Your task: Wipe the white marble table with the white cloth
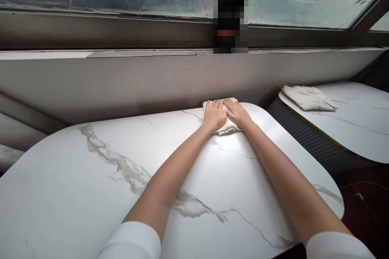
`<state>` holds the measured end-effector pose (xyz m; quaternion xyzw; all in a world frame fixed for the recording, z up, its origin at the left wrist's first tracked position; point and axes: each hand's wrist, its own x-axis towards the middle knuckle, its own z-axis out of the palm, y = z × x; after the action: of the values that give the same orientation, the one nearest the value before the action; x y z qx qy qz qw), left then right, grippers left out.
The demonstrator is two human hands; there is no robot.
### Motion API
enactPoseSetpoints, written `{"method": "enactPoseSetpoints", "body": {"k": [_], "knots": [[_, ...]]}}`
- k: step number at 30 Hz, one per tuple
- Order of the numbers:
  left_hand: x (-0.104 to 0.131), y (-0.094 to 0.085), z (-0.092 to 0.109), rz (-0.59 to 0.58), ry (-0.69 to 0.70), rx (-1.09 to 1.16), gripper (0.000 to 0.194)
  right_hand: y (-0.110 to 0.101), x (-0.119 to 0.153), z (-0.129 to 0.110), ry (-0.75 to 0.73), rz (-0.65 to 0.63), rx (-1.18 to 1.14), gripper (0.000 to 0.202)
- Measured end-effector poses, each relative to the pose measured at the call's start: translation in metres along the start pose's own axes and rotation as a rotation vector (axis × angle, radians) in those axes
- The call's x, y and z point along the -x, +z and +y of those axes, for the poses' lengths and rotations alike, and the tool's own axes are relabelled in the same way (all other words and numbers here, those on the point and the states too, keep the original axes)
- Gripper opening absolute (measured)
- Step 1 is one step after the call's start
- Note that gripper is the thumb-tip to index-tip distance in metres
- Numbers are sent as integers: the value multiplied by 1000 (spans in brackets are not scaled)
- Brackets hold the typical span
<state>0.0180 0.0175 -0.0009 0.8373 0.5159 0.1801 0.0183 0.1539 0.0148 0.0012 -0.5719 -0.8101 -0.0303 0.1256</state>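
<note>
A white cloth (228, 128) lies on the far edge of a white marble-patterned table (121, 194), close to the wall. Flat on the cloth's left part rests my left hand (215, 115), its fingers spread a little and pointing at the wall. My right hand (237, 113) presses on the cloth's right part, with the fingers stretched toward the upper left. The two hands touch or nearly touch at the thumbs. Both arms reach straight across the tabletop, and the cloth's near edge shows below the hands.
At the right stands a second marble-patterned table (364, 117) with a folded white cloth (309, 98) on its left end. A gap separates the tables. Behind them runs a low wall (136, 81) under windows, with a pixelated dark object (230, 18) at the sill.
</note>
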Motion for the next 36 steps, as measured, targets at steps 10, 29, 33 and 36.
{"method": "enactPoseSetpoints", "body": {"k": [10, 29, 33, 36], "knots": [[53, -15, 19, -24, 0, -20, 51, -11, 53, -28, -54, 35, 23, 53], [273, -101, 44, -297, 166, 307, 59, -51, 252, -177, -210, 71, 58, 76], [247, -92, 26, -243, 54, 256, 58, -43, 203, -175, -220, -17, 47, 63], [206, -79, -1, -136, -35, 134, 54, -29, 146, -167, -181, -65, 21, 57]]}}
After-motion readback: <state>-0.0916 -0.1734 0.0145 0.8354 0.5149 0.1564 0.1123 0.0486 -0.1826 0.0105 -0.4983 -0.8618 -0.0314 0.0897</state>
